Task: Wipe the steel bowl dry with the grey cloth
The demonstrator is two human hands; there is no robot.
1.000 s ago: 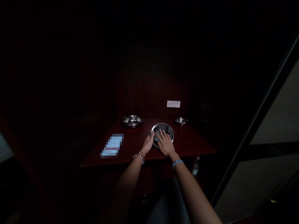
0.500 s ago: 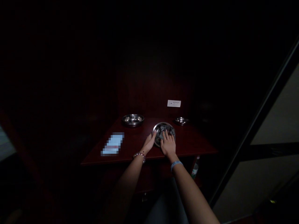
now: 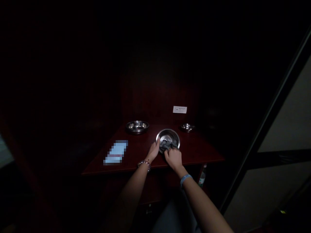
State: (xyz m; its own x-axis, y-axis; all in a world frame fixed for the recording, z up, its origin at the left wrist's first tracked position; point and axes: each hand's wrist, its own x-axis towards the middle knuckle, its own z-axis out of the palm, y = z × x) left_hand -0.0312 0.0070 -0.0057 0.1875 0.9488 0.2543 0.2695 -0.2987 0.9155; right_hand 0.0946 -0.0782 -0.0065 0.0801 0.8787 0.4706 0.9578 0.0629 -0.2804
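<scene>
A shiny metal bowl (image 3: 173, 133) is tilted toward me over the front of the dark red desk. My left hand (image 3: 154, 150) grips its left rim, thumb over the inside edge. A crumpled dark grey cloth (image 3: 167, 144) lies in the lower part of the bowl. My right hand (image 3: 174, 158) is closed on the cloth at the bowl's near right rim, knuckles up; the fingertips are hidden. Beaded bracelets circle my left wrist, and a light blue band my right.
Metal dishes (image 3: 137, 127) stand at the back left of the desk (image 3: 136, 152), and a smaller metal dish (image 3: 188, 128) at the back right. A blurred-out pale rectangle (image 3: 116, 152) lies at left. Below the right edge is a bottle (image 3: 201, 176). A socket (image 3: 180, 109) is on the wall.
My right hand has gone from lying with spread fingers on the cloth to closing around it, and has drawn nearer to me. The cloth has shifted toward the near rim, baring the bowl's far inside.
</scene>
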